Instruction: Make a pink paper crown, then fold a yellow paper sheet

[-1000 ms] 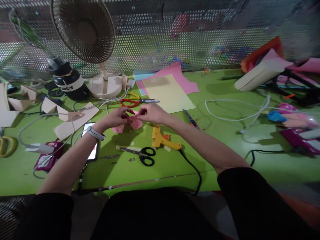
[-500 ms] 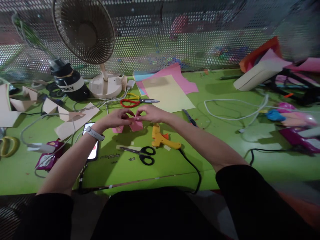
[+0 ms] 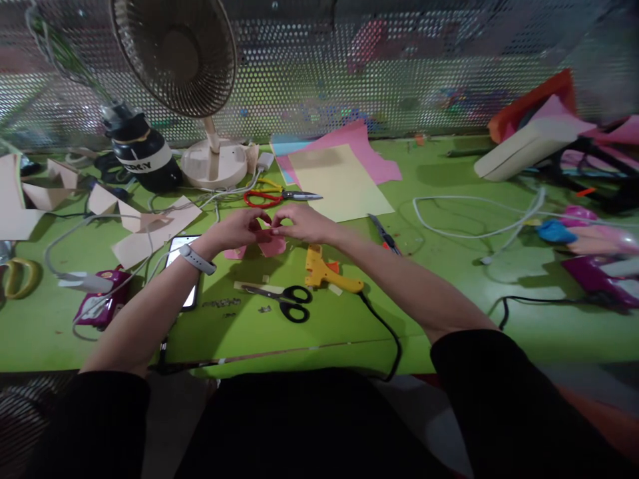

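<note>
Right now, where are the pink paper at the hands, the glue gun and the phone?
Pink paper [image 3: 272, 247]: head view, on its right-hand part.
Glue gun [image 3: 323, 275]: head view, on its yellow body.
Phone [image 3: 190, 293]: head view, on the screen's lower part.

Angular pink paper piece [image 3: 273, 248] between the bare left hand [image 3: 239, 229] and right hand [image 3: 302, 223], green tabletop [image 3: 339, 326] beneath.
Before it, black-handled metal scissors [image 3: 281, 294] lie left of the yellow plastic glue gun [image 3: 327, 274]; behind, red-and-yellow-handled metal scissors [image 3: 287, 195] lie right of the round beige desk fan [image 3: 182, 63], at the left edge of a pale-yellow paper sheet [image 3: 344, 183].
</note>
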`<state>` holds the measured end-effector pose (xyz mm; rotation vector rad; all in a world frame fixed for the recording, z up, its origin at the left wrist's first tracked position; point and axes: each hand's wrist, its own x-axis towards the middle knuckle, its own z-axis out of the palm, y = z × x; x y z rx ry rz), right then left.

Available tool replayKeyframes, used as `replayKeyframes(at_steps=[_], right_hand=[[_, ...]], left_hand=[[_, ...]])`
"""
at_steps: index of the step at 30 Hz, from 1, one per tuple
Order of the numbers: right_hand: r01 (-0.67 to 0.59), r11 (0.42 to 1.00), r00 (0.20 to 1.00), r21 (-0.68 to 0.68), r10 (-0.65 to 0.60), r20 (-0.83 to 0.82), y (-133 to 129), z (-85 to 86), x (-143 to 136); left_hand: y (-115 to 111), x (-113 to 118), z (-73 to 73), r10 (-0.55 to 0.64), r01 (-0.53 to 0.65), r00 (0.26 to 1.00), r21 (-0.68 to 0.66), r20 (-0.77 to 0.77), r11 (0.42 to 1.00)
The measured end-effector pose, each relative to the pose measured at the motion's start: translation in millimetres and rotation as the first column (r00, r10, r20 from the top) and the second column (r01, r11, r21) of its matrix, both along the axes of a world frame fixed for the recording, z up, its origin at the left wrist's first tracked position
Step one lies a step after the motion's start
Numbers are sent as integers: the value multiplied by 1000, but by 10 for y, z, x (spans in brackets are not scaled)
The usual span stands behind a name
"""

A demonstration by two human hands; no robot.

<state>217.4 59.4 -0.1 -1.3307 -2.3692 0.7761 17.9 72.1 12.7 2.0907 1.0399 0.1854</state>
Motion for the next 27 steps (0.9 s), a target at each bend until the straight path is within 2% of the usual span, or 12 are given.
replayKeyframes(at_steps=[2,4,7,9,12,15,19,23,27], right_hand=[[-4,1000,1000,2,4,4,2,-21,10],[16,999,1000,39,-16,11,-33,-26,18],[92,963,994,253,-102,27,-209,-15,-7],[57,935,994,349,-87,70,-396,-30,-59],[-156,956,966,247,96,242,-673,-121,-184],[-224,958,932,178,157,325,-825,-231,-311],[-235,959,904,157,156,398,-859,-276,-396],[-205,968,931,145,148,333,-859,-285,-366],[-172,968,947,185,111,300,-856,-309,-278]], left_hand=[[-10,-16,-4,-32,31,999,15,25,999],[-25,-47,4,-3,-4,996,87,84,996],[-76,-125,48,143,-212,951,245,273,946],[-141,-190,96,213,-344,888,283,406,895],[-288,-275,167,246,-428,826,282,507,859],[-454,-319,190,254,-434,808,245,532,867],[-609,-343,147,272,-425,790,171,549,889],[-652,-365,107,312,-432,754,79,578,899],[-654,-383,90,311,-432,722,51,618,900]])
